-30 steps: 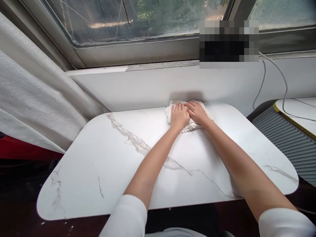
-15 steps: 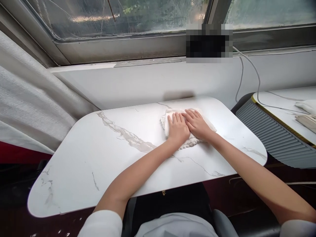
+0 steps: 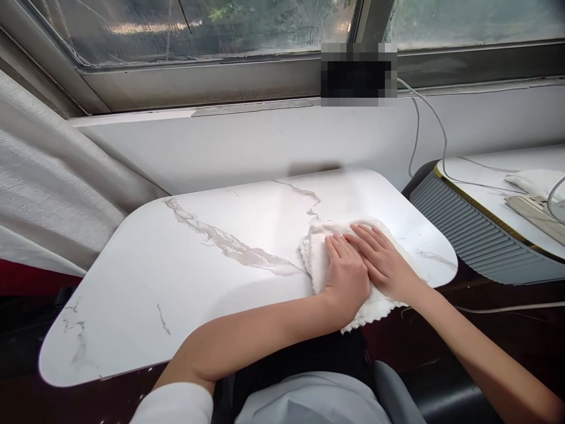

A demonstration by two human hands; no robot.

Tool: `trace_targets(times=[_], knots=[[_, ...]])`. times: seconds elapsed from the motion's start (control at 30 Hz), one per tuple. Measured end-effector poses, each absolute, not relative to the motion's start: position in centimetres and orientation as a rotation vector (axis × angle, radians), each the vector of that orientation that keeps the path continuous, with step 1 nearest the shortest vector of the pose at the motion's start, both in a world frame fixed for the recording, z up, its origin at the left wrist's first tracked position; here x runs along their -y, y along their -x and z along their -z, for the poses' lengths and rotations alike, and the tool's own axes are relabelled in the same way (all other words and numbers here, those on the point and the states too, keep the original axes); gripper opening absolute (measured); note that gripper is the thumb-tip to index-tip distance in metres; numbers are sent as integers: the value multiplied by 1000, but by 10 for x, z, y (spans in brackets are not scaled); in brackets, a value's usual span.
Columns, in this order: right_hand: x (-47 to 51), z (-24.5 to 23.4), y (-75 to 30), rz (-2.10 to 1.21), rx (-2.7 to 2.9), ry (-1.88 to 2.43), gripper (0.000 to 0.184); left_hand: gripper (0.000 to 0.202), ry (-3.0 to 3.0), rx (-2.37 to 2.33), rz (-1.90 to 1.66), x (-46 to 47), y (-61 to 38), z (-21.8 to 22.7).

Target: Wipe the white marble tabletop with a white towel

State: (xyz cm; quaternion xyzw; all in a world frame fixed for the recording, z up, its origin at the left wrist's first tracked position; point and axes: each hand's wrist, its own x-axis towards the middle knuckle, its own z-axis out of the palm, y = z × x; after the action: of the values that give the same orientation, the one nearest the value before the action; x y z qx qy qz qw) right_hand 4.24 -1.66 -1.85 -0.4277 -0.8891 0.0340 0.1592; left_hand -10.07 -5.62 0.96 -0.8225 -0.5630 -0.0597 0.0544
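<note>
A white cloth (image 3: 318, 253) with a scalloped edge lies on the white marble-patterned table (image 3: 185, 306), and its near edge hangs past the table's front edge. My left hand (image 3: 348, 280) presses on the middle of the cloth, its fingers close together and bent onto the fabric; the thumb is hidden. Against it on the right, partly overlapping, my right hand (image 3: 384, 262) rests on the cloth with its fingers stretched out flat. The fabric under both palms cannot be seen.
A window (image 3: 198, 35) with a metal frame runs along the back, above a white wall panel. White curtains (image 3: 48, 153) hang at the left. To the right stands another table (image 3: 485, 229) with a ribbed grey side, carrying a power strip (image 3: 534, 212) and a cable (image 3: 441, 135).
Both hands have drawn the cloth from the table's back part toward its front edge and slightly right. The camera view has shifted a little.
</note>
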Motion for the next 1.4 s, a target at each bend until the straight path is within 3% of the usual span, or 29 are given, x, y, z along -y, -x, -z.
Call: trace_targets(times=[0.37, 0.73, 0.97, 1.17, 1.4], knots=[[0, 14, -110, -60, 2434, 1489, 53, 54, 2512, 1508, 260, 22, 36, -8], [-109, 7, -92, -35, 2448, 1470, 50, 54, 2502, 1796, 457, -76, 48, 2], [-216, -78, -36, 271, 2285, 1410, 45, 54, 2501, 1927, 538, -105, 55, 5], [-284, -166, 7, 324, 2133, 1534, 74, 55, 2501, 1957, 567, -122, 76, 8], [-318, -192, 17, 374, 2200, 1682, 78, 53, 2486, 1909, 528, -136, 91, 10]])
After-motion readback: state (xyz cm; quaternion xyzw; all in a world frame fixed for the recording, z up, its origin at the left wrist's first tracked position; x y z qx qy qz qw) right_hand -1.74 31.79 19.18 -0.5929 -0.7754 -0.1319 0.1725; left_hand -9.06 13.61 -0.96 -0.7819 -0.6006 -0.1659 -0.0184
